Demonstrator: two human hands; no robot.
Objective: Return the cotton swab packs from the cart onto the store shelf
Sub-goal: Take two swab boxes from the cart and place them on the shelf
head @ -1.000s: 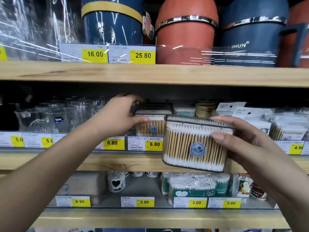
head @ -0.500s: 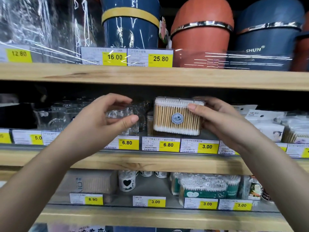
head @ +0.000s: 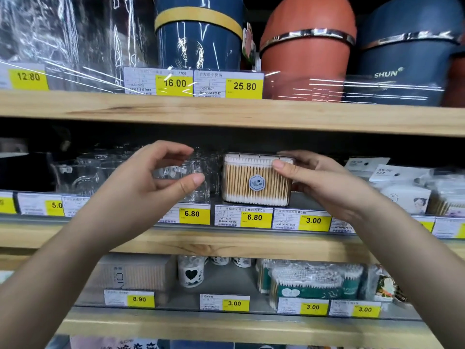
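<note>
Clear cotton swab pack [head: 256, 180] stands upright on the middle store shelf [head: 226, 244], bottom edge right behind the 6.80 price tag [head: 254, 217]. Wooden sticks vertical, white tips top and bottom, blue hexagon sticker on the front face. Right hand [head: 319, 182] gripped on the pack's right end, thumb across the upper front corner, fingers wrapped behind. Left hand [head: 151, 182] left of the pack, not touching it, fingers curled loose with thumb and index apart, holding nothing. Glass cups [head: 198, 172] sit between the left hand and the pack, just beside the pack's left side. Right of the pack: white boxed items [head: 402, 195], well back on the same shelf. Tag right of the pack's tag reads 3.00 [head: 313, 220]. Shelf above the pack carries a navy bucket [head: 198, 39], an orange bucket [head: 307, 46] and a second navy bucket marked SHUN [head: 402, 59], tags 16.00 and 25.80 in front. Shelf below the pack has bagged swabs in green packaging [head: 314, 283] and a heart-print cup [head: 191, 273], tags 8.90 and 3.00. Both forearms reach up from the bottom corners.
</note>
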